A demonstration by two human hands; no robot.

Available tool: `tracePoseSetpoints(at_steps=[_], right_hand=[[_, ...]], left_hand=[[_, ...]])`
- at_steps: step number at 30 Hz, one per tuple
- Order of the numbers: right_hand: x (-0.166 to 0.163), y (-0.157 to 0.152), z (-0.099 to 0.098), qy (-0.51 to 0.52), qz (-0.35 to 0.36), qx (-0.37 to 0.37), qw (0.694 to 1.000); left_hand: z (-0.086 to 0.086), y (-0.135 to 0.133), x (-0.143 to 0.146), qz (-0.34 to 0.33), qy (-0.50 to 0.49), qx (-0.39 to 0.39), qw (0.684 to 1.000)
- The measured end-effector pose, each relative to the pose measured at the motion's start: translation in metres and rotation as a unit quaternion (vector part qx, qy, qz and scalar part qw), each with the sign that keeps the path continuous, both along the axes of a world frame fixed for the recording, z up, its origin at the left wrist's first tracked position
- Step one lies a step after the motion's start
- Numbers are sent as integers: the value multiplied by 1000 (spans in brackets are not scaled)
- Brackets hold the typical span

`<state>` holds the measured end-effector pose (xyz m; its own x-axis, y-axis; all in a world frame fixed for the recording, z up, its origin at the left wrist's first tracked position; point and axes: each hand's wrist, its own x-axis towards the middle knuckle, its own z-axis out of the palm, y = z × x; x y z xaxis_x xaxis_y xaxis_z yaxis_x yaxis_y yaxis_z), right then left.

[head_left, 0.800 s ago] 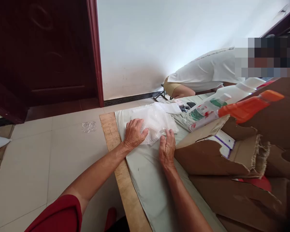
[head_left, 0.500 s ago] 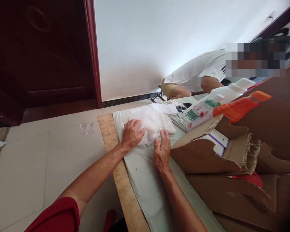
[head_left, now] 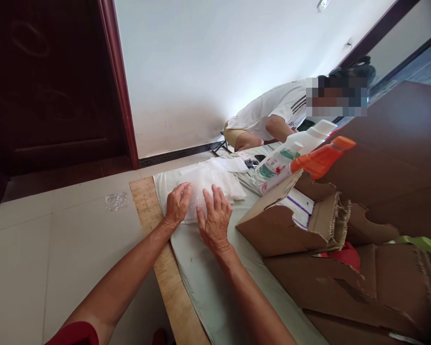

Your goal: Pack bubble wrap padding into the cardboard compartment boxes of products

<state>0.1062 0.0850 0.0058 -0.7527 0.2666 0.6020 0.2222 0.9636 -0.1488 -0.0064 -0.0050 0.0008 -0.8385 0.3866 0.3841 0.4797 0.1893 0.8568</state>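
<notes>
Leftmost, a dark brown wooden door (head_left: 50,96) is cut off by the frame edge. A small scrap of clear bubble film (head_left: 117,201) lies on the pale floor tiles, at nine o'clock from the hands. The left hand (head_left: 177,203) rests edge-on against the near left side of a crumpled clear bubble-wrap bundle (head_left: 219,179). Its fingers curl a little, but whether they pinch the wrap cannot be told. The right hand (head_left: 215,220) lies flat and spread on the bundle's near edge, clasping nothing and hiding what is under its palm. The bundle sits on a pale grey-green cloth (head_left: 208,273) spread over a bare wooden board (head_left: 147,201).

At three o'clock from the hands, a torn brown cardboard box (head_left: 280,230) crowds the cloth, its contents mostly hidden. At one o'clock an orange-capped plastic bottle (head_left: 319,160) and a clear bottle with a green label (head_left: 276,165) lean out over its flap, their bases out of sight. At twelve o'clock beyond them a person in a white shirt (head_left: 269,112) bends low, partly hidden.
</notes>
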Motion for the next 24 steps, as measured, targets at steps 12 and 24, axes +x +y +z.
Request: tracePoseSetpoints(at_steps=[12,24], right_hand=[[-14,11,-28,-116,-1,-11,993],[-14,11,-32,-119,-6,6,993]], left_hand=[[-4,3,-1,-5,-51,27,998],[-7,4,-2,18,-22,-3,1000]])
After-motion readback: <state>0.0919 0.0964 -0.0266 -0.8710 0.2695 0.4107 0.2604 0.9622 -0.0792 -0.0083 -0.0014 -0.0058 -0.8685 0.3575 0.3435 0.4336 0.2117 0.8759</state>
